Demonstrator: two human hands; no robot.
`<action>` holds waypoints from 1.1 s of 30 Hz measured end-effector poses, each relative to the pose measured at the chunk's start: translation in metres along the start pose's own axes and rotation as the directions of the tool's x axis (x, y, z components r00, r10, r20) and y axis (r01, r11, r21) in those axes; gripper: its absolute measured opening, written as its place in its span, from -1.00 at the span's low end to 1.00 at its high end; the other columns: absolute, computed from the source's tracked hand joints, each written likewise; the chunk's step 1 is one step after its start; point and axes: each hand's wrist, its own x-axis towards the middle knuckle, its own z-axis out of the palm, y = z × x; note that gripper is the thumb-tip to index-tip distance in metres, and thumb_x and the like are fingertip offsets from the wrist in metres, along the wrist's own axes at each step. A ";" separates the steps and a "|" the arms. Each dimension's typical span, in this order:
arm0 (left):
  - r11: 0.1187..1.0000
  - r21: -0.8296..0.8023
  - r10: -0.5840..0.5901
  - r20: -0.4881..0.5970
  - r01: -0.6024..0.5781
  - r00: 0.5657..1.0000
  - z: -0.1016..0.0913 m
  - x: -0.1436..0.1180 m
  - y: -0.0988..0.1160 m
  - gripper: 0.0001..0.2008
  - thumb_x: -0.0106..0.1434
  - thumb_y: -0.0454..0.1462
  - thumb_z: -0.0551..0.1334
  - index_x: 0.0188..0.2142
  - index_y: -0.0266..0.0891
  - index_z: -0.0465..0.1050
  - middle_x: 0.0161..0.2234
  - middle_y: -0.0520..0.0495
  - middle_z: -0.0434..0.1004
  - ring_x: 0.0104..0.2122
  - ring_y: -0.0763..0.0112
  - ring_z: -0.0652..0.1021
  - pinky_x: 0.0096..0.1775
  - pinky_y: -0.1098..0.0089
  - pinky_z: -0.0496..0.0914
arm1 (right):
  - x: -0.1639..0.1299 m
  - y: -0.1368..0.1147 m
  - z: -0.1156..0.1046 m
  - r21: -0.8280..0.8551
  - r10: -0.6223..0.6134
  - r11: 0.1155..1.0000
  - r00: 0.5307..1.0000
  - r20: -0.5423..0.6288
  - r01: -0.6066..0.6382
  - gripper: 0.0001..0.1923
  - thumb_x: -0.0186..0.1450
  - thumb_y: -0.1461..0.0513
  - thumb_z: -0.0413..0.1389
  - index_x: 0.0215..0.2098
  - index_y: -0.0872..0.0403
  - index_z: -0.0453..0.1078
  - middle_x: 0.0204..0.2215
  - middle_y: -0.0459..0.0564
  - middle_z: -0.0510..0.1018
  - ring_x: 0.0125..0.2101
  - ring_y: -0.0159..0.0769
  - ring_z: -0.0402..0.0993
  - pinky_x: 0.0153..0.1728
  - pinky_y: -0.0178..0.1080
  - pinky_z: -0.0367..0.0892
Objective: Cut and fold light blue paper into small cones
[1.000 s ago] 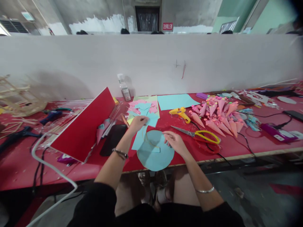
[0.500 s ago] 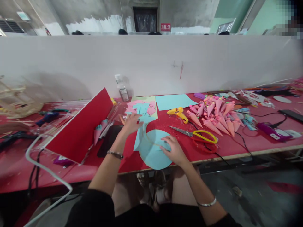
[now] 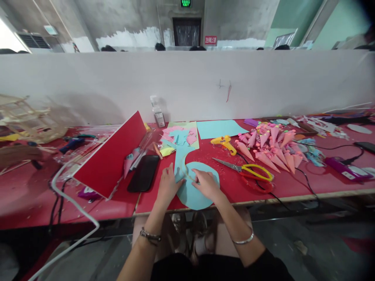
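Note:
A light-blue round piece of paper (image 3: 199,197) lies at the table's front edge, overlapping a blue paper strip (image 3: 181,156). A thin tan cord (image 3: 184,166) curves over both. My right hand (image 3: 206,183) rests over the circle, thumb and fingers curled around the lower end of the cord. My left hand (image 3: 168,185) is at the circle's left edge and over the strip, its fingers apart and thumb stretched toward the cord. Whatever lies beneath its fingertips is hidden.
To the right lie scissors (image 3: 254,170) with yellow and red handles, a yellow glue gun (image 3: 224,143) and a heap of pink paper cones (image 3: 274,150). A black phone (image 3: 143,173) and a leaning red board (image 3: 109,158) are on the left. Paper scraps (image 3: 178,136) lie behind.
My left hand has come back from the paper scraps toward the circle. My right hand has shifted slightly left and its fingers have curled in. The view has moved a little.

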 end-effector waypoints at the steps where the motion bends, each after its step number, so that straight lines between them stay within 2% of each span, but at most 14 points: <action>1: 0.998 -0.063 -0.018 0.009 0.018 1.000 0.001 0.002 -0.001 -0.20 0.00 -0.22 0.27 0.15 -0.45 -0.08 -0.04 -0.43 0.21 -0.02 0.01 0.33 -0.10 0.17 0.28 | 0.001 0.000 0.000 0.026 0.005 1.000 1.000 0.004 -0.005 -0.50 0.13 0.32 0.10 0.04 0.07 0.17 -0.39 -0.04 0.45 -0.32 -0.29 0.36 -0.20 -0.21 0.17; 6: 0.940 -0.340 -0.019 0.012 0.022 1.000 0.007 0.008 -0.001 -0.25 -0.01 -0.36 0.20 0.17 -0.32 -0.07 -0.07 -0.28 0.32 -0.06 0.15 0.39 -0.09 0.19 0.29 | 0.003 0.008 0.005 0.152 -0.034 0.988 0.998 -0.044 0.040 -0.55 0.10 0.36 0.10 -0.03 0.08 0.24 -0.34 -0.06 0.37 -0.48 -0.42 0.28 -0.33 -0.29 0.21; 9: 0.915 -0.402 -0.033 0.009 0.034 0.999 0.003 0.008 0.005 -0.30 0.02 -0.37 0.16 0.16 -0.31 -0.03 0.00 -0.28 0.32 -0.02 0.15 0.38 -0.08 0.23 0.28 | 0.002 0.014 0.008 0.217 -0.102 0.969 0.992 -0.074 0.116 -0.62 0.09 0.35 0.09 -0.10 0.05 0.30 -0.39 -0.10 0.35 -0.49 -0.43 0.27 -0.35 -0.31 0.22; 11: 0.921 -0.389 -0.034 -0.020 0.024 0.999 -0.006 0.007 0.011 -0.34 0.05 -0.35 0.15 0.15 -0.33 0.00 0.02 -0.28 0.32 -0.03 0.13 0.39 -0.11 0.25 0.31 | 0.001 0.015 0.006 0.267 -0.138 0.947 0.977 -0.162 0.178 -0.68 0.11 0.35 0.06 -0.14 0.05 0.31 -0.41 -0.09 0.35 -0.46 -0.40 0.29 -0.35 -0.31 0.25; 13: 0.943 -0.331 0.012 -0.062 -0.032 0.998 -0.023 0.004 0.017 -0.42 0.09 -0.34 0.12 0.13 -0.33 0.06 -0.02 -0.26 0.37 -0.08 0.16 0.43 -0.15 0.26 0.32 | -0.002 0.012 -0.002 0.306 -0.121 0.920 0.920 -0.372 0.245 -0.73 0.16 0.34 -0.02 -0.16 0.06 0.32 -0.41 -0.06 0.36 -0.40 -0.37 0.32 -0.31 -0.29 0.27; 15: 0.969 -0.204 0.126 -0.094 -0.143 0.988 -0.048 0.000 0.023 -0.54 0.13 -0.33 0.08 0.06 -0.29 0.18 -0.09 -0.21 0.43 -0.13 0.19 0.44 -0.15 0.26 0.31 | -0.007 0.006 -0.016 0.308 -0.074 0.899 0.803 -0.591 0.310 -0.73 0.21 0.32 -0.09 -0.14 0.05 0.30 -0.36 -0.03 0.37 -0.34 -0.34 0.34 -0.25 -0.25 0.28; 16: 0.974 -0.102 0.192 -0.111 -0.203 0.975 -0.062 -0.003 0.026 -0.63 0.15 -0.32 0.07 -0.02 -0.27 0.28 -0.17 -0.18 0.47 -0.16 0.18 0.44 -0.15 0.24 0.30 | -0.010 0.001 -0.025 0.288 -0.074 0.895 0.752 -0.656 0.340 -0.72 0.23 0.31 -0.10 -0.11 0.04 0.28 -0.33 -0.01 0.38 -0.30 -0.32 0.34 -0.22 -0.23 0.29; 17: 0.961 -0.004 0.273 -0.100 -0.275 0.957 -0.077 -0.006 0.030 -0.71 0.17 -0.31 0.05 -0.11 -0.24 0.36 -0.23 -0.15 0.49 -0.19 0.19 0.43 -0.16 0.24 0.29 | -0.012 -0.003 -0.035 0.251 -0.105 0.895 0.722 -0.684 0.368 -0.69 0.24 0.30 -0.09 -0.06 0.02 0.26 -0.27 0.01 0.38 -0.25 -0.31 0.33 -0.18 -0.20 0.28; 19: 0.920 0.135 0.381 -0.072 -0.369 0.922 -0.104 -0.012 0.038 -0.73 0.19 -0.31 0.03 -0.14 -0.19 0.36 -0.26 -0.10 0.48 -0.22 0.21 0.42 -0.18 0.25 0.28 | -0.014 -0.014 -0.054 0.113 -0.240 0.904 0.709 -0.663 0.412 -0.64 0.24 0.27 -0.06 0.01 -0.03 0.22 -0.13 0.03 0.34 -0.11 -0.26 0.27 -0.06 -0.13 0.21; 22: 0.836 0.225 0.506 0.040 -0.501 0.862 -0.134 -0.020 0.051 -0.60 0.18 -0.35 0.02 0.04 -0.16 0.18 -0.32 -0.06 0.46 -0.25 0.27 0.41 -0.23 0.31 0.27 | -0.011 -0.028 -0.075 -0.091 -0.431 0.888 0.744 -0.511 0.452 -0.57 0.25 0.18 -0.02 0.09 -0.10 0.15 0.07 0.01 0.17 0.09 -0.18 0.04 0.09 -0.04 0.03; 24: 0.789 0.292 0.545 0.071 -0.540 0.835 -0.145 -0.022 0.055 -0.55 0.17 -0.38 0.02 0.08 -0.15 0.12 -0.36 -0.04 0.44 -0.26 0.27 0.40 -0.19 0.27 0.23 | -0.004 -0.034 -0.084 -0.150 -0.489 0.870 0.778 -0.395 0.470 -0.51 0.23 0.09 0.00 0.13 -0.13 0.10 0.17 -0.02 0.01 0.16 -0.14 -0.12 0.12 0.01 -0.06; 27: 0.762 0.356 0.550 0.086 -0.541 0.831 -0.152 -0.017 0.052 -0.60 0.15 -0.40 -0.01 -0.01 -0.15 0.23 -0.39 -0.06 0.43 -0.25 0.24 0.40 -0.13 0.21 0.16 | 0.008 -0.035 -0.091 -0.148 -0.501 0.865 0.823 -0.269 0.478 -0.52 0.19 0.01 0.03 0.08 -0.14 0.18 0.22 -0.06 -0.12 0.19 -0.08 -0.25 0.12 0.07 -0.14; 30: 0.794 0.324 0.513 0.098 -0.515 0.853 -0.151 -0.005 0.044 -0.68 0.11 -0.40 0.00 -0.17 -0.12 0.36 -0.41 -0.06 0.43 -0.26 0.22 0.40 -0.14 0.22 0.16 | 0.016 -0.033 -0.093 -0.098 -0.479 0.878 0.854 -0.203 0.469 -0.73 0.19 0.03 0.04 -0.20 -0.09 0.40 0.17 -0.08 0.01 0.16 -0.08 -0.13 0.10 0.06 -0.18; 33: 0.810 0.277 0.502 0.130 -0.517 0.855 -0.143 0.008 0.039 -0.72 0.06 -0.40 0.04 -0.26 -0.13 0.40 -0.42 -0.06 0.44 -0.28 0.21 0.41 -0.16 0.23 0.17 | 0.020 -0.033 -0.093 -0.010 -0.450 0.890 0.875 -0.177 0.456 -0.80 0.25 0.11 -0.02 -0.36 0.00 0.39 -0.02 -0.04 0.31 0.02 -0.19 0.16 0.09 0.03 -0.23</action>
